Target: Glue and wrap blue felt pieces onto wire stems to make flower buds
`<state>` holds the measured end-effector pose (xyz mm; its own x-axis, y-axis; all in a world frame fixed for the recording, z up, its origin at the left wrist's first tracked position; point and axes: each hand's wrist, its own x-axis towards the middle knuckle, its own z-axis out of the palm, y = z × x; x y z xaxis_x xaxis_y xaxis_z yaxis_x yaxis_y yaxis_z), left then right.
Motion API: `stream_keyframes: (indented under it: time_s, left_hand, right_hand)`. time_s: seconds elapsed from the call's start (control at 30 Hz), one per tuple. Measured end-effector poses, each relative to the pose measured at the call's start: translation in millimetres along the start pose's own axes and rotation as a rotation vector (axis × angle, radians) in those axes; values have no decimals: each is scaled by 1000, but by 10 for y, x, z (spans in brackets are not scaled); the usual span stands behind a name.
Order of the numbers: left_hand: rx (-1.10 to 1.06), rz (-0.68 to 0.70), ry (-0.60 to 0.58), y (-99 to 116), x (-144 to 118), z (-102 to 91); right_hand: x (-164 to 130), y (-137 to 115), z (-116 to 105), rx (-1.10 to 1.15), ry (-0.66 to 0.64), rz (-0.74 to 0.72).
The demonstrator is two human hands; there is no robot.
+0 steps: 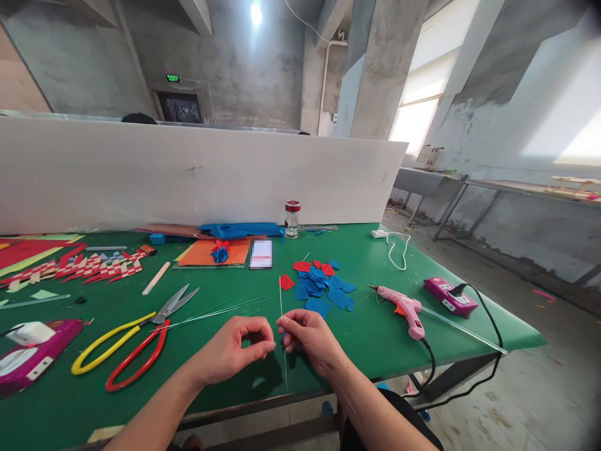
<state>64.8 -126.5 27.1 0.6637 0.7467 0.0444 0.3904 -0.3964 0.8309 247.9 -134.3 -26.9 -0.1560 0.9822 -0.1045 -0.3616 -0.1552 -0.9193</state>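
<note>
Wire (280, 297) in right hand (310, 339); left (235, 349) beside

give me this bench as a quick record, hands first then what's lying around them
left hand: fingers curled toward the thumb, contents unclear
right hand: pinching a thin wire, roughly upright
beyond right hand: loose blue pieces and red pieces
left side: scissors, blades parted
right side: pink glue gun, lying down
toward the back: red-lidded jar
surface: green table

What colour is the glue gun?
The glue gun is pink with an orange trigger; head view shows it best.
</note>
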Motion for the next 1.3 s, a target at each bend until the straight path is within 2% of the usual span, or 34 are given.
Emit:
stream_keyframes:
  time_s: [0.17,0.3,0.37,0.53,0.7,0.77,0.93,1.03,1.2,1.3]
  left_hand:
    - [-140,-82,-301,-15,-76,-56]
    - [-219,-242,-655,-77,-130,59]
    - [-229,-294,-706,-89,-134,108]
    - [-190,-289,-455,-19,-76,78]
    - [-268,-332,-61,11,26,46]
    - [-320,-342,17,-12,58,90]
    - [-349,-399,-52,-61,93,270]
    - [-382,-420,-50,-67,103,343]
    - [-447,-386,-27,-57,106,344]
    - [-466,-397,-50,-43,95,337]
  right_hand:
    - [19,-22,-44,20,22,-12]
    - [15,-17,-46,42,-6,-14]
    - [13,-8,-50,47,-13,-15]
    - [21,4,-75,66,4,-25]
    - [32,-15,-75,66,58,-55]
    - [34,-17,-66,63,77,-65]
    - [38,-11,-43,67,94,-90]
    - [26,-16,-39,53,93,-95]
    - [-33,-47,-40,-99,-56,-44]
    - [-50,-70,-50,-162,-67,-49]
